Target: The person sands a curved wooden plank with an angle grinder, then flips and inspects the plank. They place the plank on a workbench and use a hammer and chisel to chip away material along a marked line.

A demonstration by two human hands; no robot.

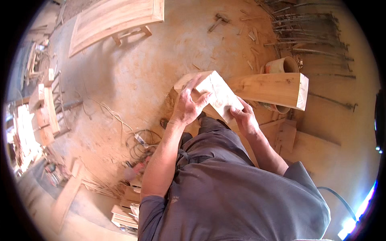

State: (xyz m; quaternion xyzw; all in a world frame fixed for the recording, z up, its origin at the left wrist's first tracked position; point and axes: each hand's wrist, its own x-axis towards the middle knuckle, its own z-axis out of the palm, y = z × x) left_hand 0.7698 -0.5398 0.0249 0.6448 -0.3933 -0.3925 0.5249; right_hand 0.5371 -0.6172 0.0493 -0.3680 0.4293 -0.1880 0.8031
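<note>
In front of my body I have a thick, pale wooden block [220,94], with its bright face tilted up toward me. My left hand [189,105] grips its left side, thumb bent toward the near edge and fingers reaching over the far side. Around the right near corner my right hand [245,118] is closed, its thumb on the bright face and the other fingers partly hidden underneath. Just to the right, a heavy squared timber [267,88] lies crosswise, its left end hidden behind the block.
Buckets [281,65] stand by the timber. A wooden panel [116,22] rests on supports at far left. Metal clamps [309,38] line the right wall. A hammer-like tool [219,21], offcuts and sawdust lie on the floor. A cable [114,114] runs left of my legs.
</note>
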